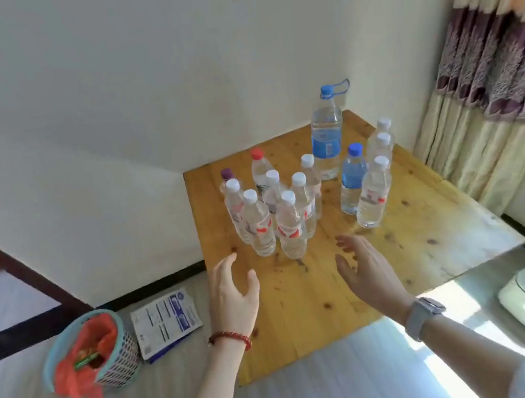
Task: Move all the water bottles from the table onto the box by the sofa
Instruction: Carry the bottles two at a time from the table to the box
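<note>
While both hands hover low over the wooden table [417, 242] in the centre of the frame, every bottle stands upright, long axis vertical, so the coming grab looks like a sideways wrap around a body. Left hand [232, 294] at lower centre has fingers [226, 262] spread and relaxed, holding nothing; right hand [366, 268] is the same, fingers loosely parted and empty. Between and just above them stands the nearest white-capped bottle [290, 225], front of the left cluster of bottles [265, 205], apart from both hands and roughly midway, perhaps a shade closer to the left. Up and right of the right hand sits the right group [371, 191], behind it the big blue-capped bottle [326, 132]. No box or sofa in view.
</note>
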{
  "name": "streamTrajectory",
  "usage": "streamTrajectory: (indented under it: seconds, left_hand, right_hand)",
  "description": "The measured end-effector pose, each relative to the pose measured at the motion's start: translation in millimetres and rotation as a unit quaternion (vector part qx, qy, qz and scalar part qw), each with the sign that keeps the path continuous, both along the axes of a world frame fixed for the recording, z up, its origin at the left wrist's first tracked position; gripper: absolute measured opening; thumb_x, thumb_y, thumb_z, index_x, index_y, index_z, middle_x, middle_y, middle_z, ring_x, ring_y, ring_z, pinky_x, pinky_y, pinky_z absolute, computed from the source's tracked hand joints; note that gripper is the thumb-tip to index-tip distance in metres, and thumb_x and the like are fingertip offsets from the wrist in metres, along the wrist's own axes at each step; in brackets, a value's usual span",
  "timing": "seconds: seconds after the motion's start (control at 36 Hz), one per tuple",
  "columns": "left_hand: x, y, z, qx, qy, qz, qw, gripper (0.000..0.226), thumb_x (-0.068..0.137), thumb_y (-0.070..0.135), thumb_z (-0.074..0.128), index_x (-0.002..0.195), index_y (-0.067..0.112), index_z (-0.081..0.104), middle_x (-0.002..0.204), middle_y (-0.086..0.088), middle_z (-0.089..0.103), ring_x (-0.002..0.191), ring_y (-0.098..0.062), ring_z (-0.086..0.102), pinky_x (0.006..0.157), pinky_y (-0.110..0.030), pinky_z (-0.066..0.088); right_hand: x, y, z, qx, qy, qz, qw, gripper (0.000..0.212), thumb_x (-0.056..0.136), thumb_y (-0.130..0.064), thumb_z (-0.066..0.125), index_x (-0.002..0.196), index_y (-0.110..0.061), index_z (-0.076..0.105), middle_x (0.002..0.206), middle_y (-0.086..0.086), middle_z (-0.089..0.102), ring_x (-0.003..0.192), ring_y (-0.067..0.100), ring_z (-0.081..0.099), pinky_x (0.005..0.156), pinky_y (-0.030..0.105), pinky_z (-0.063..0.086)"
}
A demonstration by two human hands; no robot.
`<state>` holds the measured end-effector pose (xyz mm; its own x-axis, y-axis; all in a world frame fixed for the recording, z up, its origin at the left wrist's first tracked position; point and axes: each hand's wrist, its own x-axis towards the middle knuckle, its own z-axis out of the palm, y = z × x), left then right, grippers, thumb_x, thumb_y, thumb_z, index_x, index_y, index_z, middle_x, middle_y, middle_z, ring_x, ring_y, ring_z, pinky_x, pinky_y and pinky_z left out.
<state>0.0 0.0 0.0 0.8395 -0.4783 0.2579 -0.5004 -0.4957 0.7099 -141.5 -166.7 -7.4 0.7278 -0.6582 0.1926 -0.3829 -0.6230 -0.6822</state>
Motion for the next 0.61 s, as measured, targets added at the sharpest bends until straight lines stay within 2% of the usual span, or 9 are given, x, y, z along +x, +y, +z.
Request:
streamTrajectory:
  seconds: [0.08, 0.19, 0.36, 0.44, 0.61]
  left_hand:
    - [27, -31, -23, 0.019, 0.034, 0.014, 0.999, 0.047, 0.086, 0.024, 0.057, 0.129, 0.011, 0.044, 0.130, -0.010, 0.050, 0.120, -0.023, 0.048, 0.091, -0.027, 0.040]
    - [60, -68, -48, 0.058, 0.085, 0.017, 0.995, 0.057, 0.086, 0.027, 0.058, 0.136, 0.014, 0.033, 0.138, -0.010, 0.041, 0.126, -0.024, 0.041, 0.097, -0.034, 0.039]
    - [103, -107, -75, 0.079, 0.158, 0.040, 0.983, 0.074, 0.083, 0.031, 0.062, 0.142, 0.018, 0.020, 0.147, -0.009, 0.029, 0.135, -0.025, 0.031, 0.104, -0.040, 0.034]
    - [122, -121, -82, 0.061, 0.161, 0.029, 0.985, 0.082, 0.077, 0.035, 0.068, 0.142, 0.020, 0.020, 0.148, -0.009, 0.027, 0.135, -0.025, 0.030, 0.105, -0.043, 0.036]
    - [139, -139, -89, 0.031, 0.132, 0.024, 0.990, 0.084, 0.071, 0.032, 0.074, 0.139, 0.014, 0.029, 0.139, -0.011, 0.035, 0.124, -0.024, 0.040, 0.092, -0.031, 0.040]
  right_hand:
    - [33, -24, -25, 0.046, 0.020, -0.002, 0.999, 0.047, 0.091, -0.025, 0.051, 0.134, -0.012, 0.037, 0.124, 0.005, 0.052, 0.114, 0.016, 0.051, 0.086, 0.020, 0.039]
    - [77, -46, -52, 0.096, 0.046, -0.001, 0.994, 0.063, 0.089, -0.033, 0.055, 0.140, -0.011, 0.027, 0.133, 0.008, 0.045, 0.122, 0.022, 0.046, 0.096, 0.031, 0.041]
    - [127, -67, -77, 0.150, 0.071, -0.013, 0.986, 0.079, 0.084, -0.032, 0.062, 0.145, -0.011, 0.015, 0.142, 0.012, 0.033, 0.132, 0.026, 0.032, 0.105, 0.033, 0.031]
    - [143, -68, -82, 0.174, 0.064, -0.043, 0.982, 0.081, 0.082, -0.035, 0.064, 0.144, -0.011, 0.017, 0.141, 0.010, 0.034, 0.131, 0.025, 0.032, 0.103, 0.035, 0.033]
    - [163, -64, -90, 0.181, 0.044, -0.096, 0.978, 0.080, 0.077, -0.037, 0.070, 0.138, -0.008, 0.027, 0.133, 0.010, 0.039, 0.124, 0.027, 0.038, 0.096, 0.042, 0.042]
